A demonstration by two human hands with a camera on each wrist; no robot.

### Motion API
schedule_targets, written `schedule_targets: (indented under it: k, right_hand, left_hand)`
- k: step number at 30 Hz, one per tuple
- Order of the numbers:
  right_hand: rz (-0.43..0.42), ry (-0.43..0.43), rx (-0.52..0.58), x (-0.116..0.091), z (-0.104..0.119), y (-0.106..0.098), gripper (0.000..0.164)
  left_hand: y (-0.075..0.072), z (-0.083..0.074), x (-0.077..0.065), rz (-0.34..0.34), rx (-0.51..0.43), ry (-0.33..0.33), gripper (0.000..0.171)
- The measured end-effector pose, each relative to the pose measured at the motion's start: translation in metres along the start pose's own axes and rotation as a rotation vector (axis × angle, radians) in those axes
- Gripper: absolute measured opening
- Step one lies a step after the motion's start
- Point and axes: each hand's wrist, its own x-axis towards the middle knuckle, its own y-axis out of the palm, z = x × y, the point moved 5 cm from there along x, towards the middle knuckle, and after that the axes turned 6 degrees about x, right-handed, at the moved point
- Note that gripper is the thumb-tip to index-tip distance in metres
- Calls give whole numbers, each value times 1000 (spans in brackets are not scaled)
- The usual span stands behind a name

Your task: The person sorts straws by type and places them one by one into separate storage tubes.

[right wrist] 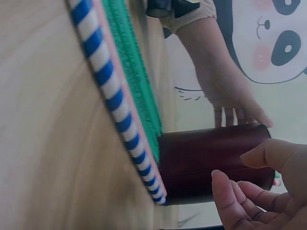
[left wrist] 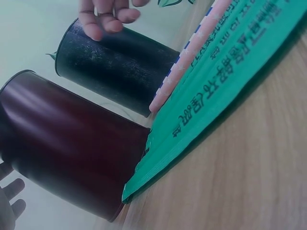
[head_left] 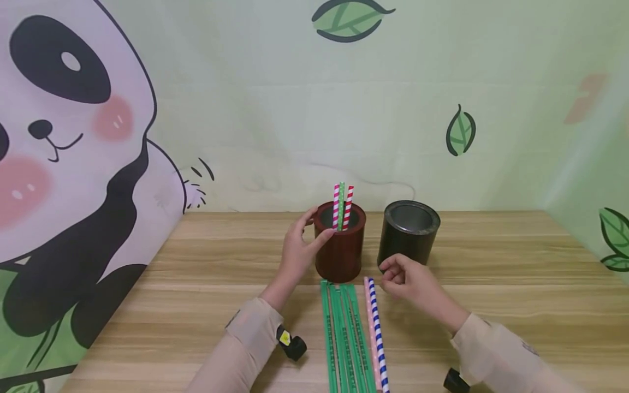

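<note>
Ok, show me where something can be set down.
Bare table spreads right of the black cup and right hand, and between the left hand and panda backdrop. The middle is crowded: red cup, green packets, pink straw and blue-striped straw sit close together.

Table (head_left: 511, 273): wood-grain
Green packets (head_left: 346, 338): flat
Red can (head_left: 339, 256): packets' 12 o'clock
Black can (head_left: 409, 240): 1 o'clock
Pink straw (head_left: 372, 335), striped straw (head_left: 379, 335): 3 o'clock

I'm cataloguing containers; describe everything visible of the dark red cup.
The dark red cup is a smooth, glossy cylinder with a rim and dark-grey interior; its material is unclear. It stands upright on the table, left of the black cup, with three patterned straws inside. The left hand rests around its left side and rim; green packets reach its near base.
</note>
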Motion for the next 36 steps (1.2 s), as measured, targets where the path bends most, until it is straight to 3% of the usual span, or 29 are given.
schedule_targets:
  k: [14, 28, 36]
  right_hand:
    - [86, 85, -56, -3, -22, 29, 28]
    - [47, 236, -140, 0, -32, 37, 30]
    - [41, 217, -181, 4, -32, 39, 35]
  left_hand:
    - [0, 3, 0, -2, -4, 5, 66]
    - [0, 3, 0, 1, -22, 19, 68]
    - [0, 2, 1, -5, -15, 13, 65]
